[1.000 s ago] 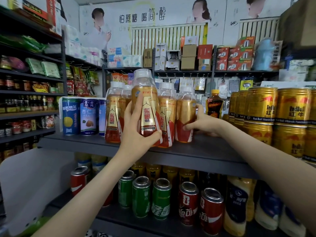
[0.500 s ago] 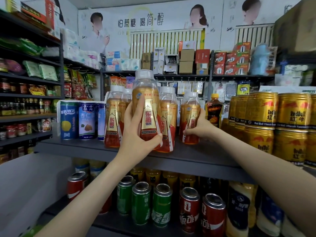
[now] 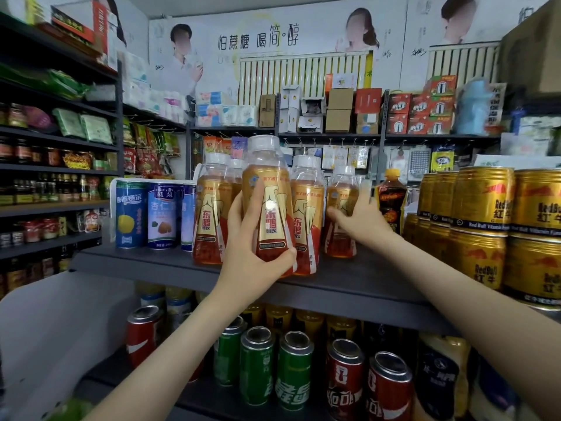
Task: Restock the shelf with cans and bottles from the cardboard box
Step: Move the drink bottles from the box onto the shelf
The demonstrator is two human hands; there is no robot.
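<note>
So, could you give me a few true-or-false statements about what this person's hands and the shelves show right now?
1. The left hand holds a gold-labelled bottle. True.
2. The right hand is empty, away from the shelves. False: it grips a standing bottle on the upper shelf.
3. The gold cans are stacked two high. True.
4. Green cans stand beside the gold ones. False: the green cans are on the lower shelf.

This is a shop. Dark shelves (image 3: 349,287) are full of gold cans (image 3: 482,202), drink bottles (image 3: 212,208) and snack bags (image 3: 97,129), with boxes (image 3: 340,110) stacked above the bottles.
</note>
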